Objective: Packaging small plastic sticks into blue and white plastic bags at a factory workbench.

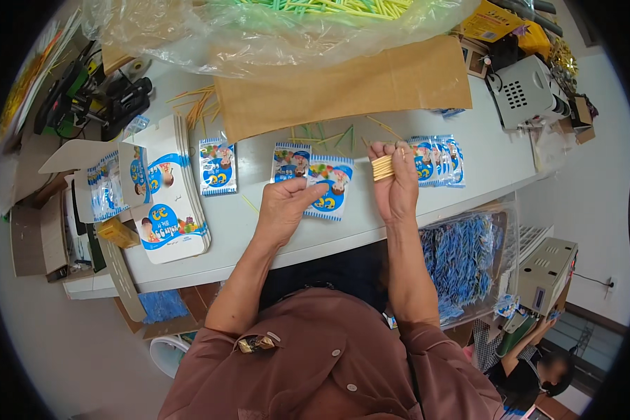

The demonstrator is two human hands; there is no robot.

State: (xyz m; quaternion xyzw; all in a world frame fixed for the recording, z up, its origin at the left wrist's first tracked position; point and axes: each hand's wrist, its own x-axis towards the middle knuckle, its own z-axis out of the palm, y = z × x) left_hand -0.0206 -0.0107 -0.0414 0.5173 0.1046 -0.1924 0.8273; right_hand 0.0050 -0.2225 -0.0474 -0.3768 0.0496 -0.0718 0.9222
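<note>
My left hand (285,208) pinches a blue-and-white printed packet (331,178) between thumb and fingers, above the white table. Partly behind it lies a similar packet (291,159). My right hand (399,190) is raised with its fingers curled round a small bundle of thin golden-yellow sticks (382,168). Just right of that hand, several matching packets (441,159) lie overlapped in a row. One more packet (218,166) rests by itself to the left. Loose green and yellow sticks (329,136) are scattered beyond my hands.
A brown cardboard flap (350,84) and a clear plastic bag (259,42) of green-yellow sticks occupy the far side. Flat printed cartons (171,210) and an open box of packets (105,182) stand left. A bin of blue packets (462,259) sits lower right, near another person (525,371).
</note>
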